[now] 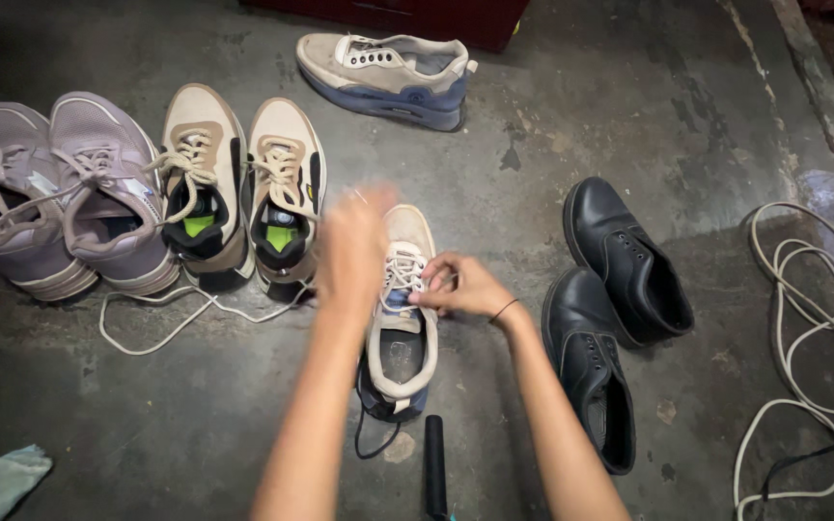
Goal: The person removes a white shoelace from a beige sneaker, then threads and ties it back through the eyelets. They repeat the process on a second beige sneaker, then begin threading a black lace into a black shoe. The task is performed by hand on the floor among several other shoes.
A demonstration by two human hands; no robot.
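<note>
So, the beige low-top sneaker with white laces and a blue heel (403,309) sits on the grey concrete floor (687,106), right between both hands; the right hand (463,287) pinches its lace, while the left hand (354,253) is raised over it and blurred, so I can't tell its grip. Looks light with a soft upper; the laces are floppy, so the firmer sole or heel collar seems the better hold. Crowding it: a tan-and-black pair (243,193) left, black leather shoes (610,309) right, a black stick-like thing (434,468) behind the heel.
</note>
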